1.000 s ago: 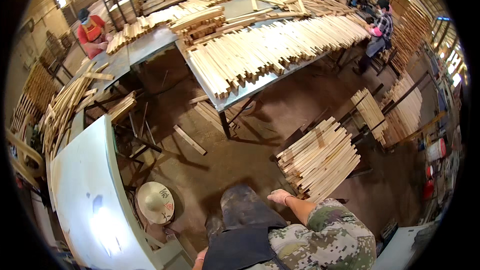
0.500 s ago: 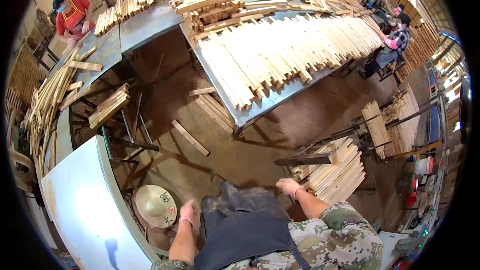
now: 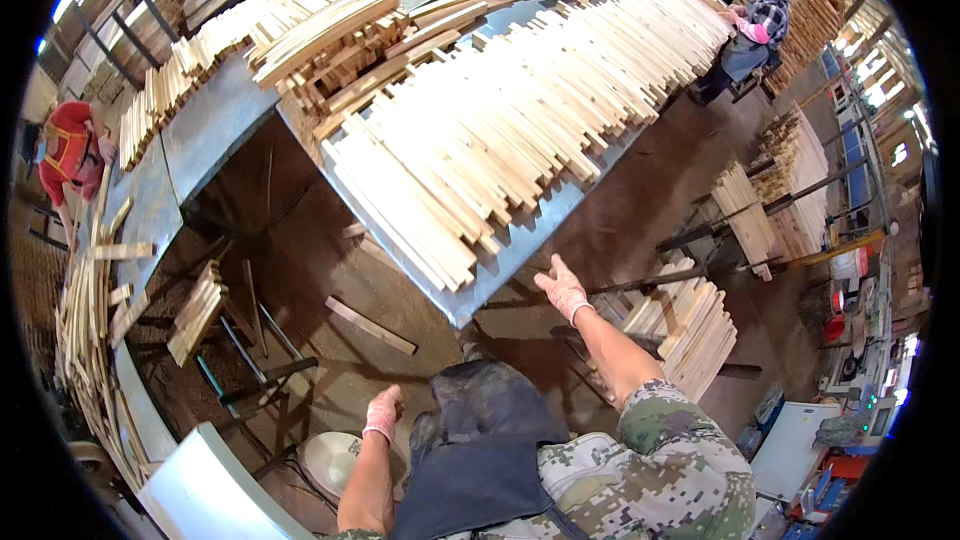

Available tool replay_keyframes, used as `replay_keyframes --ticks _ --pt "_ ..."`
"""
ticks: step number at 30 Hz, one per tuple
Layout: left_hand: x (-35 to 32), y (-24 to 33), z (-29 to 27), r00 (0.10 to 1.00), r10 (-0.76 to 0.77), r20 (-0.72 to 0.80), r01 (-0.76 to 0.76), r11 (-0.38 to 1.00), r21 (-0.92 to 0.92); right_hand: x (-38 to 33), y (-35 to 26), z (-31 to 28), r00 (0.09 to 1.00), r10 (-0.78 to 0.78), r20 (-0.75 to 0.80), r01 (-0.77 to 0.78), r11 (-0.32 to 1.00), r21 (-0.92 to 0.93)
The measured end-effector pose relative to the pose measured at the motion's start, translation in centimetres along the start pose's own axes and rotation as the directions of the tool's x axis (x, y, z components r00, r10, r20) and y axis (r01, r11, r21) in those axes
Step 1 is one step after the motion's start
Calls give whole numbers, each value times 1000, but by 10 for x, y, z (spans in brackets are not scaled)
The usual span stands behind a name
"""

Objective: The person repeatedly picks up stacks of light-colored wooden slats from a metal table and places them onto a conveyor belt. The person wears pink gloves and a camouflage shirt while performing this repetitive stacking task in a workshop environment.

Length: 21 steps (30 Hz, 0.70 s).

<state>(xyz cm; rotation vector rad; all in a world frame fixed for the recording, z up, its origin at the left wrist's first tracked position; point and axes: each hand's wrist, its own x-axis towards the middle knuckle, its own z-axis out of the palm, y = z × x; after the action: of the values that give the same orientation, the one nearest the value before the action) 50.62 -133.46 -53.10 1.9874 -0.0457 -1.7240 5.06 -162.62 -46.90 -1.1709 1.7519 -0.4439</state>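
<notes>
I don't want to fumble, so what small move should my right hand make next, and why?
Perhaps move your right hand toward the wooden strips on the table: it looks empty and open, and their near ends lie ahead, leftward.

No text, label, brand or number can be read. Faint dark marks are noted toward the right edge of the pale round hat [image 3: 325,462], beside the left forearm [image 3: 367,488]; no character can be resolved there.
</notes>
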Motion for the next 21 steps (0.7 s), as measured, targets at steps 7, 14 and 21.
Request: replay_keyframes --ticks 7,14,21 --pt "-16 89 72 992 -111 -57 116 990 83 150 -63 -48 942 -186 -280 141 975 -175" --pt "41 150 118 998 55 9 -55 998 14 210 -83 -73 840 -138 -525 -31 953 -301" --pt "88 256 155 979 104 -176 -147 957 -252 243 -42 -131 854 -246 -459 31 904 -426"
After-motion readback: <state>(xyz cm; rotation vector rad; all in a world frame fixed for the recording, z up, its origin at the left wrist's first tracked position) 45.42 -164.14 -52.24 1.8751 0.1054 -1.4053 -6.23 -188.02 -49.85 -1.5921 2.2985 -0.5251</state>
